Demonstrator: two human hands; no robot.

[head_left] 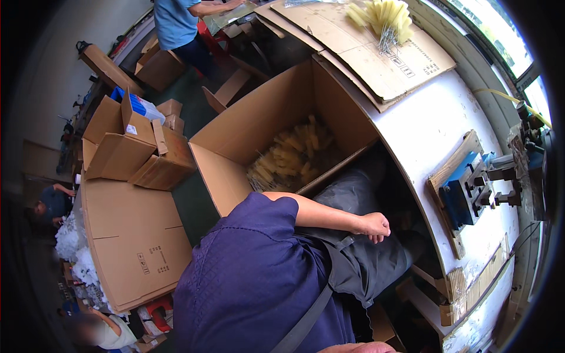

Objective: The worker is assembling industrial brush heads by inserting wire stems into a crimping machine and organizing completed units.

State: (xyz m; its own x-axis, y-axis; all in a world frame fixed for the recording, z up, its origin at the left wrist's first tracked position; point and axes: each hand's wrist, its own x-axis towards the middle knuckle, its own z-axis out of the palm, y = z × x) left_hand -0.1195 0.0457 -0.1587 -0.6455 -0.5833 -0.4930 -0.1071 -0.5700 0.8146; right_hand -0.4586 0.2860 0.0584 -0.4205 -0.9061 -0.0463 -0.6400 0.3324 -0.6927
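My left hand (374,226) is held over my lap, its fingers curled in and closed, with nothing seen sticking out of them. Beneath it are my dark grey trousers or apron (371,259). The forearm comes out of a navy sleeve (253,217). Beside that arm stands a large open cardboard box (220,179). Inside it lies a heap of pale yellow, tube-like pieces (288,156), some with thin metal wires. My right hand does not show.
A white worktable (415,138) curves along the right, bearing a blue-and-metal fixture (465,191) on a wooden board. Flat cardboard (353,65) at its far end carries more yellow pieces (382,17). Left are cartons (126,150) and a cardboard sheet (135,235). A person in blue (175,26) stands at the back.
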